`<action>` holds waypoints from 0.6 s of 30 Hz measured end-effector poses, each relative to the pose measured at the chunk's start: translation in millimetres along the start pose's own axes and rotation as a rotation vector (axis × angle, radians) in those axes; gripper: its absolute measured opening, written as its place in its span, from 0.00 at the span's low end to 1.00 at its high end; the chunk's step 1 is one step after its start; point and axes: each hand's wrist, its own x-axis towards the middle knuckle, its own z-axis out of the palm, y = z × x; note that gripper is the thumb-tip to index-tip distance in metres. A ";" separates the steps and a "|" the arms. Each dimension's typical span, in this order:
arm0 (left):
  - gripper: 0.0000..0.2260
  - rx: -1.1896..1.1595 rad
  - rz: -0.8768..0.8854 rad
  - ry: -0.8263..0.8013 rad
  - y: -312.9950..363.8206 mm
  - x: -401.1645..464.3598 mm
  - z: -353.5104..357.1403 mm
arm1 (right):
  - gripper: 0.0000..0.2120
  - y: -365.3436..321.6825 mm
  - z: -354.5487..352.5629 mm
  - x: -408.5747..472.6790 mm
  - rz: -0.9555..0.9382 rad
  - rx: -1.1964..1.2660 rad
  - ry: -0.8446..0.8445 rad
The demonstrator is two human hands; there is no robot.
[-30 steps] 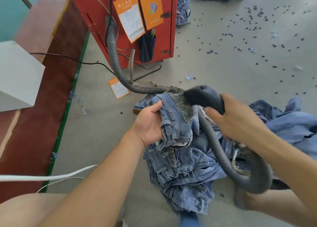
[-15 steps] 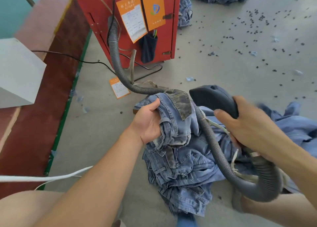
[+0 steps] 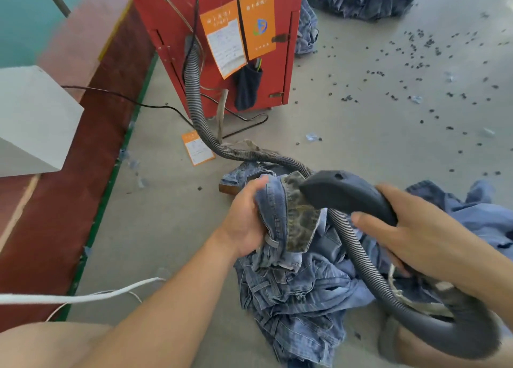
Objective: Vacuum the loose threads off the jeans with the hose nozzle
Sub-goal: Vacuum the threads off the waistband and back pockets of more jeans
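Vacuuming midway | left hand (image 3: 244, 223) grips jeans waistband (image 3: 286, 214) | right hand (image 3: 416, 228) grasps hose nozzle (image 3: 344, 192) against it | legs below hands remain

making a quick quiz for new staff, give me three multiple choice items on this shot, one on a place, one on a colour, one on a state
1. Where does the dark grey plastic vacuum nozzle touch?
A. the concrete floor
B. the turned-out waistband of the blue denim jeans
C. the white box

2. What colour is the metal cabinet that the ribbed grey hose runs from?
A. red
B. green
C. yellow

3. What is the left hand doing?
A. resting flat on the floor
B. pulling the hose
C. gripping the bunched jeans

Key: 1 B, its tip lies on the waistband lining. 2 A, red panels behind orange labels. 3 C, fingers curl round the denim while the right hand holds the nozzle.
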 end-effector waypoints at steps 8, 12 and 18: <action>0.16 0.287 0.028 0.070 -16.7 5.3 0.3 | 0.08 -4.3 6.0 29.5 0.118 0.074 0.110; 0.15 0.405 0.100 0.030 -12.7 4.6 -4.6 | 0.11 -4.8 -3.5 5.5 0.037 0.044 0.060; 0.11 0.244 0.125 -0.046 -17.8 -0.7 -5.4 | 0.10 -13.2 15.7 32.4 0.118 0.117 0.052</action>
